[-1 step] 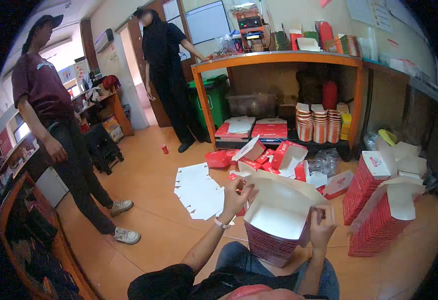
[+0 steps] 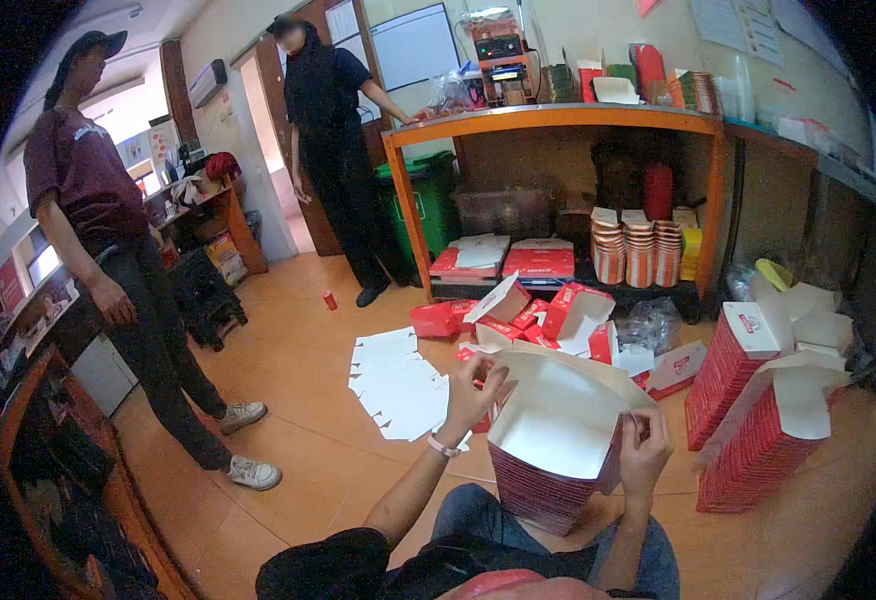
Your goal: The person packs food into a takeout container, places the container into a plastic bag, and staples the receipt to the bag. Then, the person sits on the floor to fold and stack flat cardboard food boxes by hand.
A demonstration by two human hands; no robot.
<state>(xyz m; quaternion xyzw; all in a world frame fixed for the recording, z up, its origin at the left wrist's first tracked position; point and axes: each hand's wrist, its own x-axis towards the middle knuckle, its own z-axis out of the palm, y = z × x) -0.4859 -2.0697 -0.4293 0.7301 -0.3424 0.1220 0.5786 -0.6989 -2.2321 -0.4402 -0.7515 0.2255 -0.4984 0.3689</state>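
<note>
A tall stack of nested red cardboard food boxes (image 2: 548, 500) stands on the floor between my knees. The top box (image 2: 553, 430) gapes upward, its white inside showing and its pale lid flap raised at the far side. My left hand (image 2: 473, 395), with a light band on the wrist, pinches the box's far left corner. At its right side my right hand (image 2: 646, 450) has curled fingers gripping the edge of the same box. The exact fingertip contact is partly hidden on both sides.
Two more stacks of red boxes (image 2: 758, 460) stand at right. Ahead lie loose folded boxes (image 2: 568, 310) and flat white card blanks (image 2: 398, 385). Beyond is an orange-edged table (image 2: 558, 120) holding supplies. One person (image 2: 98, 190) stands at left, another (image 2: 328, 130) by the table.
</note>
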